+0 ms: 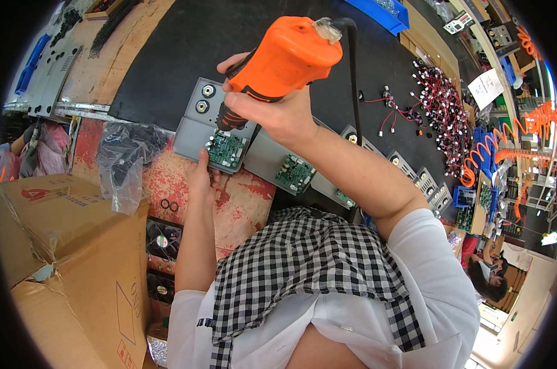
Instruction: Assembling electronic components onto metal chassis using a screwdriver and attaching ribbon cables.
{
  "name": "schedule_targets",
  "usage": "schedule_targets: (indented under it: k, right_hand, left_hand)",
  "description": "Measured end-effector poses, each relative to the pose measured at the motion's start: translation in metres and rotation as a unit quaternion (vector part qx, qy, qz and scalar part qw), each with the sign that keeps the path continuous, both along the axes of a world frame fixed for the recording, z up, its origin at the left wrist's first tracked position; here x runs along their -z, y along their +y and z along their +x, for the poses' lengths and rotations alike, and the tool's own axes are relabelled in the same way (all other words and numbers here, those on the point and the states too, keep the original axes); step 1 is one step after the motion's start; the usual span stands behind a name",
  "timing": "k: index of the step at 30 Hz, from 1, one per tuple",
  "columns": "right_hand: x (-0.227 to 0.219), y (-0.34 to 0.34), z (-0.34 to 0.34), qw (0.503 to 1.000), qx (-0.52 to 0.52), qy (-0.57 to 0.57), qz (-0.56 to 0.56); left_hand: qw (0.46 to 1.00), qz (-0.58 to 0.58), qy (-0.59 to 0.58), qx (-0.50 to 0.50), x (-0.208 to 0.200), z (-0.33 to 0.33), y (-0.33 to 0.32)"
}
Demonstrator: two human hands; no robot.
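My right hand (pixel 281 117) is wrapped round an orange and black electric screwdriver (pixel 287 58), held upright with its dark nose down. The nose is over the far edge of a green circuit board (pixel 226 149); the tip itself is too hidden to tell whether it touches a screw. That board lies on a grey metal panel (pixel 188 136), which has two round brass-coloured fittings at its far end. With thumb and fingers, my left hand (pixel 200 181) grips the panel's near edge beside the board. Immediately right, a second grey panel (pixel 263 154) carries another green board (pixel 295 173).
More grey panels (pixel 407 172) run in a row to the right, partly behind my right arm. Red and black wired connectors (pixel 441 111) lie heaped at the far right. A plastic bag (pixel 128 160) and a large cardboard box (pixel 75 258) stand left. The screwdriver's black cord (pixel 354 74) hangs rightward.
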State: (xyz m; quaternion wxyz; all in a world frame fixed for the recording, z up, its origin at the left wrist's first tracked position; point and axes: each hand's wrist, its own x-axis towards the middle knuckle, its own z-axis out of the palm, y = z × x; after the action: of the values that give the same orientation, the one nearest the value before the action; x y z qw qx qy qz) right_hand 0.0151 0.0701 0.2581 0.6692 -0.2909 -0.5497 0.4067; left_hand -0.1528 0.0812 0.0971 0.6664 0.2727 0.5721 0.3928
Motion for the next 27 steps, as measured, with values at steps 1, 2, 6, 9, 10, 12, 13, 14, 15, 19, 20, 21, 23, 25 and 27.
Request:
schedule_targets:
  k: [1,2,6,9,10,12,13,14,15,19,20,21,23,25,27]
  right_hand:
    - [0.0,0.0004,-0.0004,1.0,0.002,-0.006,0.001]
    - [-0.0004,0.0006,-0.0008,1.0,0.002,-0.005,0.0]
    - [-0.0014,0.0008,-0.0005,1.0,0.0,-0.025,-0.002]
    - [-0.0024,0.0002,0.0001,0.999,0.002,-0.037,0.007]
    - [-0.0029,0.0001,0.0004,0.999,0.003,-0.043,0.007]
    - [-0.002,0.0017,-0.0001,0.999,0.005,-0.037,0.012]
    - [-0.0008,0.0026,-0.0004,0.999,0.008,-0.032,0.017]
    - [-0.0003,0.0027,-0.0003,0.999,0.008,-0.032,0.017]
    - [0.0,0.0027,-0.0002,0.999,0.003,-0.03,0.013]
    - [-0.001,0.002,-0.0002,1.0,-0.003,-0.027,0.014]
    - [-0.0015,0.0015,-0.0003,1.0,-0.003,-0.027,0.014]
    - [-0.0021,0.0008,-0.0004,1.0,-0.005,-0.025,0.005]
    - [-0.0017,0.0009,-0.0003,1.0,-0.007,-0.023,-0.003]
    - [0.0005,0.0022,-0.0001,1.0,-0.003,-0.027,0.008]
    - [0.0,0.0014,0.0,1.0,-0.003,-0.027,0.004]
  left_hand:
    - [1.0,-0.002,-0.001,-0.002,-0.0005,-0.0002,-0.0003]
    - [1.0,-0.002,0.0,-0.002,-0.0007,-0.0004,-0.0005]
    - [1.0,-0.006,0.002,-0.004,-0.0018,0.0017,-0.0001]
    - [1.0,0.001,0.003,-0.001,-0.0037,0.002,-0.0008]
    - [1.0,0.005,0.001,0.001,-0.0043,0.002,-0.0009]
    - [1.0,0.0,0.0,-0.003,-0.0047,0.0021,-0.0007]
    - [1.0,-0.005,-0.002,-0.008,-0.0037,0.002,-0.0003]
    - [1.0,-0.006,-0.003,-0.007,-0.0026,0.0018,-0.0001]
    - [1.0,0.001,-0.004,-0.002,-0.0013,0.0014,0.0001]
    - [1.0,0.006,-0.001,-0.002,-0.0028,0.0018,-0.0004]
    - [1.0,0.005,-0.001,-0.002,-0.0028,0.0018,-0.0004]
    - [1.0,0.002,0.0,-0.003,-0.0028,0.0017,-0.0004]
    - [1.0,-0.001,0.0,-0.004,-0.0027,0.0019,-0.0001]
    - [1.0,0.002,-0.003,-0.007,-0.0024,0.0023,0.0]
    - [1.0,0.002,-0.004,-0.005,-0.0016,0.0021,0.0003]
